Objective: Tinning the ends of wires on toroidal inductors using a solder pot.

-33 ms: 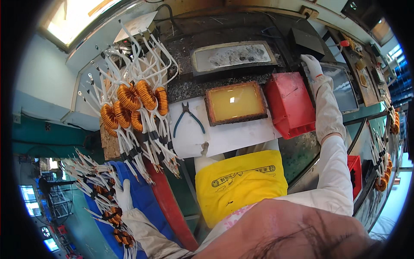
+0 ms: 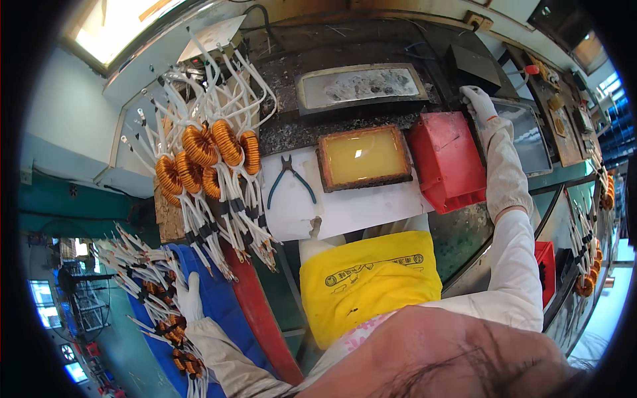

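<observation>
My left hand [image 2: 190, 302], in a white glove, is low on the left at a blue bin [image 2: 222, 312]. Its thumb stands out, apart from the fingers, which lie against white-leaded copper coils [image 2: 174, 330] and are partly hidden by them. Far right, my gloved right hand [image 2: 479, 103] has its fingers curled together beside a grey tray [image 2: 524, 132] and a black block [image 2: 472, 66]; whatever they may hold is hidden. A red plastic bin [image 2: 448, 156] stands just left of my right forearm. Left of that bin sits a crusted rectangular pan [image 2: 365, 159] of shiny yellow liquid.
Several orange toroidal coils [image 2: 199, 147] with long white leads are heaped at the bench's left end. Blue-handled cutters [image 2: 289, 180] lie on white paper [image 2: 298, 219]. Behind the pan is a dark-framed trough [image 2: 361, 86] with grey residue. More coils [image 2: 587, 282] stand far right.
</observation>
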The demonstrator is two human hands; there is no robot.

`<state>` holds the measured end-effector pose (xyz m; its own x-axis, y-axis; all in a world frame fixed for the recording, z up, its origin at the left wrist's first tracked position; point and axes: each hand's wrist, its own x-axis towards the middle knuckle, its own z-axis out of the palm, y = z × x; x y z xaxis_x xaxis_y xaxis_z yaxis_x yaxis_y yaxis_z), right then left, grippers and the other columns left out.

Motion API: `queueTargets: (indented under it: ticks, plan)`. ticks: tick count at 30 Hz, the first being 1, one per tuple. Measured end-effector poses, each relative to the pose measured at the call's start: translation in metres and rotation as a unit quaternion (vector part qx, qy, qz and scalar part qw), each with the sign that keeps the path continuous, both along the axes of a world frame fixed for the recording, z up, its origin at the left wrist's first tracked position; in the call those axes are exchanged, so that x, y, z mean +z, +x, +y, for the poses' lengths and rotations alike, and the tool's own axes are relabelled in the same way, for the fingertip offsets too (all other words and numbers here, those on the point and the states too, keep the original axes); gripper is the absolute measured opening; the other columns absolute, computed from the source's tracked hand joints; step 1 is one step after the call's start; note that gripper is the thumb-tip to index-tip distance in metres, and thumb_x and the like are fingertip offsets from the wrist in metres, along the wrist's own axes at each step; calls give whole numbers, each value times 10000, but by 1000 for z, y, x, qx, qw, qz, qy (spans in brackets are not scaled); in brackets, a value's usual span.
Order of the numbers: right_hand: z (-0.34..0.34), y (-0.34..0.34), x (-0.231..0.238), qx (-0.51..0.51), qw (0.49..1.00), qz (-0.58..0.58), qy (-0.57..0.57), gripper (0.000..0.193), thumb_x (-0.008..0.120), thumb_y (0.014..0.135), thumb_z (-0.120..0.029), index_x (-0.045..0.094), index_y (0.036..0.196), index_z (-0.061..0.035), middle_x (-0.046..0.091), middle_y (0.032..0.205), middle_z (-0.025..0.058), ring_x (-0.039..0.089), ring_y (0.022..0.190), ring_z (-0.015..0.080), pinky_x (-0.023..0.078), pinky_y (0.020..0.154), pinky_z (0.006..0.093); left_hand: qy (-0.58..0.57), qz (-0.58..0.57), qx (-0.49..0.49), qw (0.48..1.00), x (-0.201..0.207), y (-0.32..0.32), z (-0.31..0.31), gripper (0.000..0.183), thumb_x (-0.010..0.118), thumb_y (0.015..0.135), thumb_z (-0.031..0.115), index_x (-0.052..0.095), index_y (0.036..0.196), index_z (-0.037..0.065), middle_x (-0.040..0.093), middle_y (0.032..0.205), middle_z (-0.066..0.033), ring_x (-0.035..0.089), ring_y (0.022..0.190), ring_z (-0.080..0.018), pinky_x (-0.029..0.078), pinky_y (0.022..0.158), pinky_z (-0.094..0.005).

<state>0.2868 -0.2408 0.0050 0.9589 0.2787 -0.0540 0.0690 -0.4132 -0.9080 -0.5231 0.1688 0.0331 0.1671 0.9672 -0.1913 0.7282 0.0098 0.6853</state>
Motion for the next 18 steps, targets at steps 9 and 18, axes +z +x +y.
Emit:
queueTargets:
  ticks: [9,18]
  plan:
    - [56,-44,114,-11,981,-190,-35,328,546,977,-369,652,1103,-86,650,786,21,574,598,103,489,561,252,0,-14,-6,1000,5,9,-1,783,674,886,433,405,1439,-52,542,1363,-186,526,1226,-279,374,1039,-323]
    - [196,-134,130,202,968,-66,133,335,555,983,-337,614,1146,-50,659,877,34,601,671,87,531,641,249,13,-8,-24,1000,-2,7,2,861,652,874,528,384,1454,-49,492,1429,-201,481,1304,-307,349,1077,-341]
